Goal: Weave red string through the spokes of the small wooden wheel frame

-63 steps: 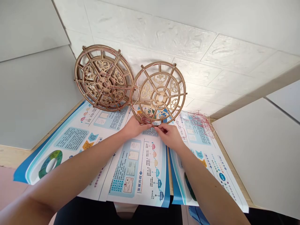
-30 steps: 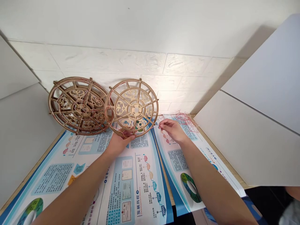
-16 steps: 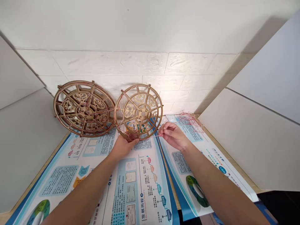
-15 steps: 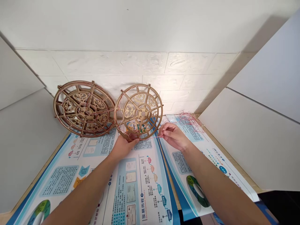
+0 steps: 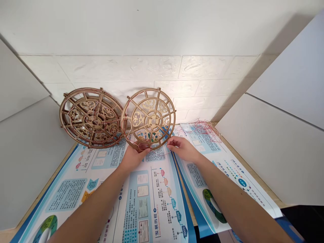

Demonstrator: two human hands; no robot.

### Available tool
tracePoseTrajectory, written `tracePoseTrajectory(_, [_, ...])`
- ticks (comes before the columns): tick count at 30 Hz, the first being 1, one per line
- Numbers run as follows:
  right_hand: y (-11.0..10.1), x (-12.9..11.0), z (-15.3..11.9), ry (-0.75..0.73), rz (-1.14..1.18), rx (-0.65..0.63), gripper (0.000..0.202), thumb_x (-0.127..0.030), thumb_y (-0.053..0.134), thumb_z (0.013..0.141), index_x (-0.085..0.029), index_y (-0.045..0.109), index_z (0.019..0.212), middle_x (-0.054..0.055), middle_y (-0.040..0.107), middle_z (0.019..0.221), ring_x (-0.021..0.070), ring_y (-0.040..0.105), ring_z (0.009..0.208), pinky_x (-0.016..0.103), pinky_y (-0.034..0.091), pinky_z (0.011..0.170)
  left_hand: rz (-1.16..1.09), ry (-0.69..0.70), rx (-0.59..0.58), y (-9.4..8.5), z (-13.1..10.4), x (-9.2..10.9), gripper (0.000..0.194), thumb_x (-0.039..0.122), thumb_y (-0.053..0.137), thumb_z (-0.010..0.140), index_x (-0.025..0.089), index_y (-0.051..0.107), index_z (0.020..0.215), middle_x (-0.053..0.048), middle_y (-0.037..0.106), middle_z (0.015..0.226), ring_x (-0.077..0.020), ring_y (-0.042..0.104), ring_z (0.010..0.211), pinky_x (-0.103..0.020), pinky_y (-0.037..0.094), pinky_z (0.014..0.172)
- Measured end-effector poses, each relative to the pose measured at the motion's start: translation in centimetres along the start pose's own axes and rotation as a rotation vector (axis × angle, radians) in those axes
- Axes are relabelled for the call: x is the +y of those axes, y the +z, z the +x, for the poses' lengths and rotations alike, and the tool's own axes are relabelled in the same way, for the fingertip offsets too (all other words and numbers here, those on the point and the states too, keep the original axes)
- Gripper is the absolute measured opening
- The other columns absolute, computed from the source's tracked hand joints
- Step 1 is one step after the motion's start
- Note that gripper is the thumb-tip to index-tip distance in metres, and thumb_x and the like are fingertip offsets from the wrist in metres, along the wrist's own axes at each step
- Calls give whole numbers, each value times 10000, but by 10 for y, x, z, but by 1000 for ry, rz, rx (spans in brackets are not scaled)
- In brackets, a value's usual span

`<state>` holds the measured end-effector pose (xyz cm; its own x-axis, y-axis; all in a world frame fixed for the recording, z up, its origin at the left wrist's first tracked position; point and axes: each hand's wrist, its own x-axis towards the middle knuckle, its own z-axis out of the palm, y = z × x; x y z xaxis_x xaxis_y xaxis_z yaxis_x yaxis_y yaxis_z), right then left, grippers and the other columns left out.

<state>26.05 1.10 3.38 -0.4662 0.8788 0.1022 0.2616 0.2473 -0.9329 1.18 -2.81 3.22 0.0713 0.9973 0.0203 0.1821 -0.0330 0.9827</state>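
A round wooden wheel frame (image 5: 153, 120) with spokes and scrollwork cut-outs stands tilted up in front of me. My left hand (image 5: 135, 156) grips its lower rim, thumb in front and the other fingers behind. Thin wire runs along the left side of the rim and sags from the bottom toward the right. My right hand (image 5: 181, 147) is at the lower right edge of the wheel, fingertips pinched around the thin wire (image 5: 162, 154). Further left, a stack of similar wooden wheels (image 5: 91, 118), wound with wire, leans against the wall.
A tangle of red and pale wire (image 5: 206, 130) lies at the back right near the wall. Printed posters (image 5: 136, 202) cover the wooden tabletop. White panels (image 5: 273, 145) stand on both sides, with a white brick-patterned wall (image 5: 113, 69) behind.
My right hand has moved slightly left, closer to the wheel's rim, and the wire between the hands has gone from taut to slack. The wheel has tilted a little and shifted slightly left.
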Motion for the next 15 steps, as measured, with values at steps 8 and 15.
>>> tracePoseTrajectory(8, [-9,10,5,35,-263,249,156,-306,535,889,-192,640,906,33,671,840,181,613,785,317,461,746,-7,5,6,-1,-1,1,293,310,717,795,178,671,1052,-119,751,1043,-282,708,1026,-463,566,956])
tracePoseTrajectory(15, [-10,11,7,78,-426,310,121,-203,542,881,-189,660,859,30,688,822,177,610,744,293,439,706,-29,-3,-59,5,-4,5,358,303,695,773,197,670,1114,-100,756,1029,-287,711,1023,-449,585,920])
